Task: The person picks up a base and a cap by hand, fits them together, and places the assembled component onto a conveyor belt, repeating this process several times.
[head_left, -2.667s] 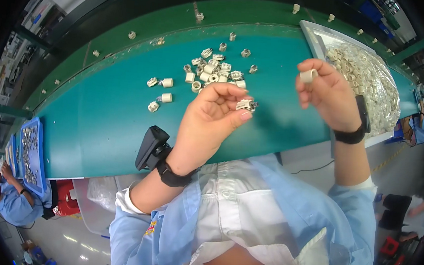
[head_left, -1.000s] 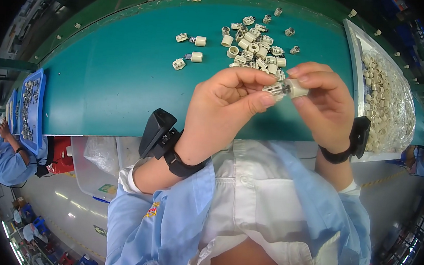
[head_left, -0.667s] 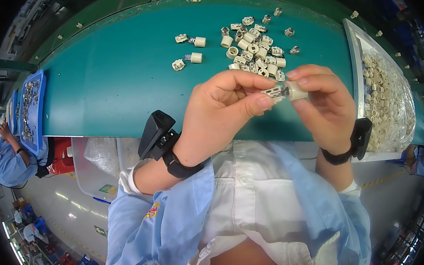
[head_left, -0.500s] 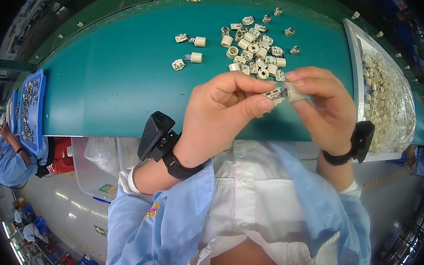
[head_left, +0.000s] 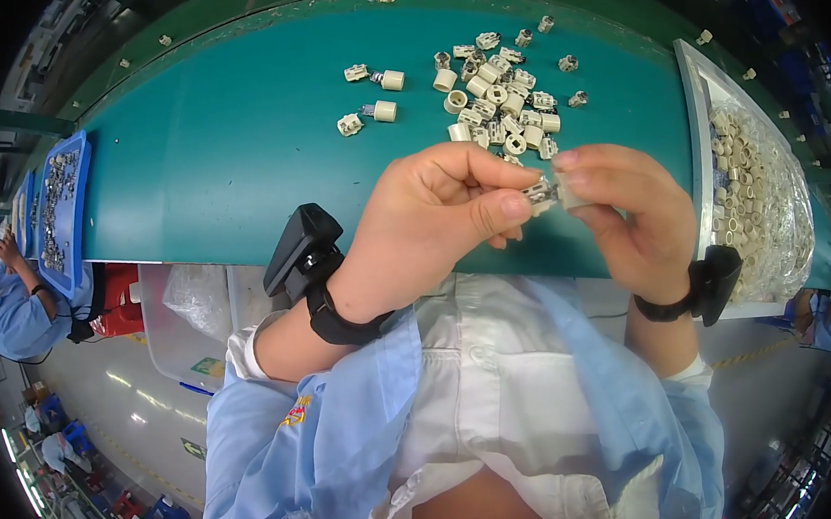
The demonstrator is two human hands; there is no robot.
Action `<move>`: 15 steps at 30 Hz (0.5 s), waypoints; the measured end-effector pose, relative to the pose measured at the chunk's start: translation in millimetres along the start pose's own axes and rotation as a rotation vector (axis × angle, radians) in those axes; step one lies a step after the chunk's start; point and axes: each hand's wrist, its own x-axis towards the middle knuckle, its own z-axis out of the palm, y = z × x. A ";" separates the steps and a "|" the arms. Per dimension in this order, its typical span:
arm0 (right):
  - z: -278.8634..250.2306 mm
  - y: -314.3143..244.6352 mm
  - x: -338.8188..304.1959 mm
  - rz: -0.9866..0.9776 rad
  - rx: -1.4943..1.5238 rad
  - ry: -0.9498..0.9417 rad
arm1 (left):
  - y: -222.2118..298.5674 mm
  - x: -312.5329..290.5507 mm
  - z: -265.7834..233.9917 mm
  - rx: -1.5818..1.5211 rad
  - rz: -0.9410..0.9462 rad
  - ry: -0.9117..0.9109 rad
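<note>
- Teal workbench (head_left: 248, 149); heap of cream ferrules (head_left: 500, 110) far centre, tray (head_left: 691, 106) of more at right.
- Left hand (head_left: 438, 227) pinches a metal insert (head_left: 538, 193); right hand (head_left: 623, 222) pinches a cream sleeve (head_left: 569, 192).
- The two pieces touch, seemingly not fully joined; many loose parts remain.

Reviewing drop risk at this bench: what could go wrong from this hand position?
1. The left hand and right hand pinch the small pieces by fingertips, above the table edge; a slip might drop them onto the lap or floor.
2. The loose pile lies just beyond the hands; a knuckle could scatter it.
</note>
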 end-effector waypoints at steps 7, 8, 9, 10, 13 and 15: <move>-2.7 -0.6 1.3 0.041 0.032 0.034 | 1.5 -0.3 2.2 -0.041 -0.001 0.005; -1.6 -1.1 1.1 0.043 0.030 0.037 | 1.2 0.2 2.6 -0.036 0.007 0.009; -1.5 -1.7 1.0 0.041 0.018 0.033 | 1.4 0.0 2.6 -0.028 0.004 0.013; -1.1 -2.4 0.8 0.039 0.005 0.030 | 1.5 -0.1 2.5 -0.020 0.002 0.017; 1.3 -3.4 1.1 0.020 -0.034 0.040 | 1.1 0.3 1.9 -0.026 0.008 0.030; 2.1 -3.7 2.0 0.011 -0.048 0.045 | 0.5 1.0 1.5 -0.042 0.014 0.042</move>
